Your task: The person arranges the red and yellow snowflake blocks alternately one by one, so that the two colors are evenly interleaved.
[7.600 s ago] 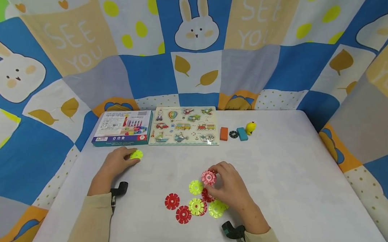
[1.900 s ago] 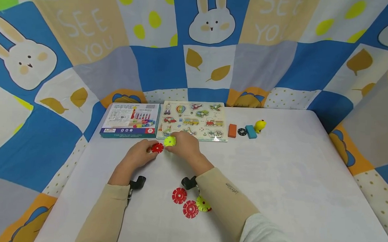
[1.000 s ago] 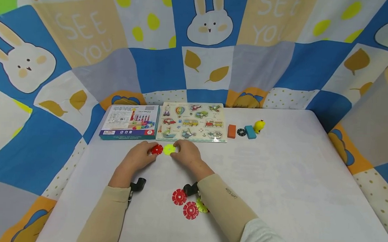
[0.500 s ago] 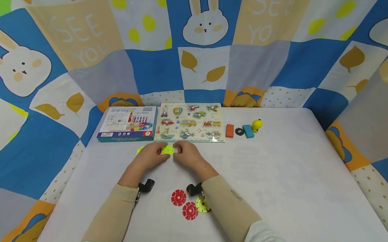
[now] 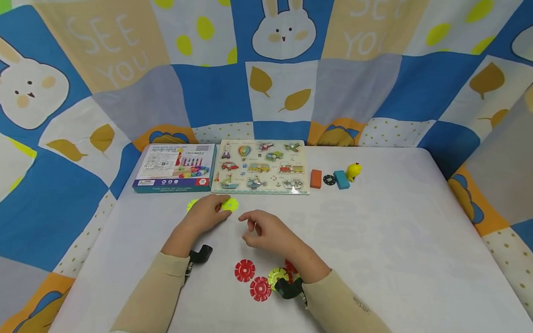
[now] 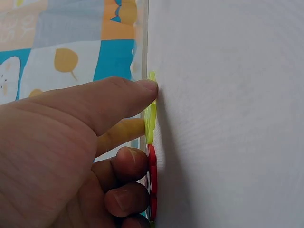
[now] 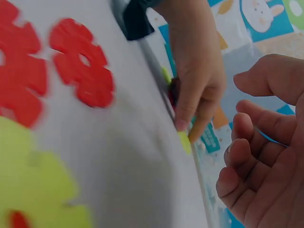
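Observation:
My left hand (image 5: 204,216) pinches a yellow-green snowflake disc (image 5: 230,204) between thumb and finger, just in front of the puzzle board. In the left wrist view a red snowflake disc (image 6: 152,183) lies in line with it, touching or almost so, by the curled fingers. Another yellow-green disc (image 5: 192,203) peeks out on the far side of that hand. My right hand (image 5: 270,233) hovers with nothing in it, fingers loosely bent. Nearer me lie red discs (image 5: 244,271) and a yellow-green disc (image 5: 277,277) overlapping others, partly hidden by the right wrist camera.
At the back stand a boxed set (image 5: 174,168) and a wooden vehicle puzzle board (image 5: 261,166). Right of them are an orange block (image 5: 316,178), a black round piece (image 5: 329,179), a blue block (image 5: 341,179) and a yellow toy chick (image 5: 353,171).
Discs have gone from the pile into a row by the box and board. My left hand shifted right from red to yellow-green; my right hand let that disc go and drew back.

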Demonstrator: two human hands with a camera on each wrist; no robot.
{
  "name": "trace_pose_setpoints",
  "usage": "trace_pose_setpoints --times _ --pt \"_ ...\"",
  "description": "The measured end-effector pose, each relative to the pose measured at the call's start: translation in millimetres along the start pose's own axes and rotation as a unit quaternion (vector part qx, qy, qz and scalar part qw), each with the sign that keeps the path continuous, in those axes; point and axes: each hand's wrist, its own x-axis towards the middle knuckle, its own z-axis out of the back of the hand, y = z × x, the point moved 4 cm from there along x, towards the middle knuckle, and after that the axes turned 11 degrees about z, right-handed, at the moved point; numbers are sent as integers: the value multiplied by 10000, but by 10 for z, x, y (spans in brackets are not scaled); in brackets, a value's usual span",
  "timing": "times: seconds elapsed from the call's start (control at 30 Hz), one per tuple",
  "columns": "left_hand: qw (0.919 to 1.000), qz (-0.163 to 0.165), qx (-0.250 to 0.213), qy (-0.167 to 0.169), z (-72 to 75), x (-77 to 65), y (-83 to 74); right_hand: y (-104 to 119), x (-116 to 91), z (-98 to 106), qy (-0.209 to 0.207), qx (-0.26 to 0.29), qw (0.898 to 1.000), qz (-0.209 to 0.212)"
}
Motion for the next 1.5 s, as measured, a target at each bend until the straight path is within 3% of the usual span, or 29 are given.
trace_pose_setpoints --times 0.17,0.4,0.57,0.73,0.93,1.13,1.27,1.5 --pt "10000 7 5 -10 17 -2 19 47 -237 -204 365 22 9993 -30" --pt "10000 29 -37 41 0 6 21 33 -477 -465 407 -832 9957 -30" --pt "9999 102 -57 84 14 -17 12 21 -505 -561 167 -1424 9895 -197" --pt "10000 65 -56 6 39 -14 3 48 -445 -574 182 -1565 9861 -518" --pt "9999 28 -100 -18 17 -14 4 93 -446 -575 171 -1094 9906 -806" --pt "9999 18 -131 -45 -34 -35 36 174 -501 -554 89 -599 9965 -581" --pt "9998 46 -118 -122 -36 -40 37 249 -500 -430 91 -139 9986 -496" --pt "9998 68 -94 -135 -14 -50 -3 382 -499 -131 111 844 9934 -774"
